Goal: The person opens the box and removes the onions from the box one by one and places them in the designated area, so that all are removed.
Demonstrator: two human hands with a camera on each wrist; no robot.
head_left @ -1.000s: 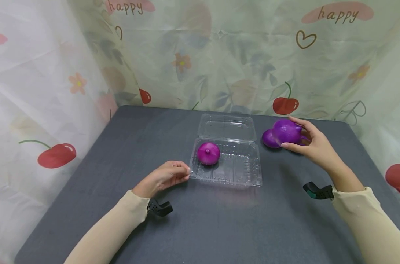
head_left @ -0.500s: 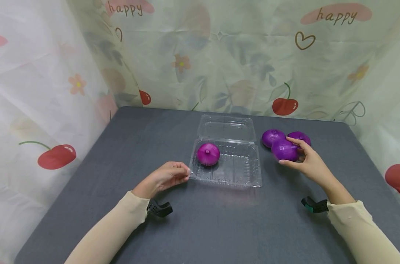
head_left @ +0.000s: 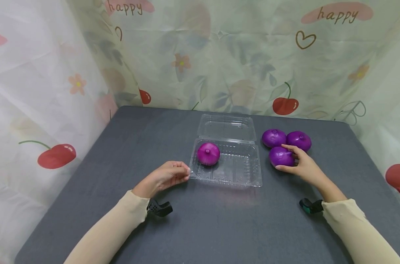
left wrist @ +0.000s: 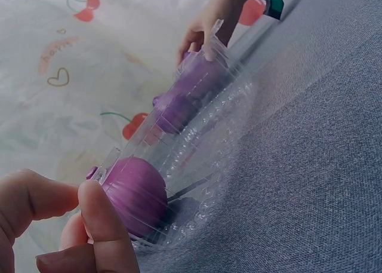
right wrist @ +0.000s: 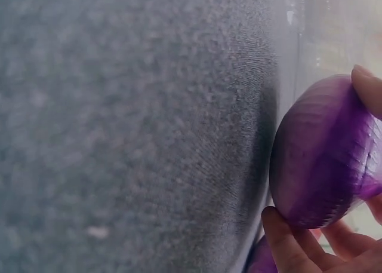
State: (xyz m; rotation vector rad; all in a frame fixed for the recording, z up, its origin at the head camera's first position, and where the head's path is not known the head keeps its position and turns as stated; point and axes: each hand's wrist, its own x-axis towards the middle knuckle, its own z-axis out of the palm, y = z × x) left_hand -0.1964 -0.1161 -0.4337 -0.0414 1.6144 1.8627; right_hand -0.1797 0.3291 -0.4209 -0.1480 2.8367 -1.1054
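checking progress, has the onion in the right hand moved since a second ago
Yes. The held onion came down and nearer, from above the two onions to the table.

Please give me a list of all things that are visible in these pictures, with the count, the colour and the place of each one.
onion in the box: 1, purple, left part of the tray
held onion: 1, purple, on the table right of the box
other onions: 2, purple, side by side just behind the held one
clamshell box: 1, clear plastic, table centre, lid open toward the back
table: 1, dark grey
curtain: pale, printed with cherries, flowers and "happy", behind and at both sides
left hand: 1, pinches the box's front left corner
right hand: 1, grips the held onion
sleeves: 2, cream
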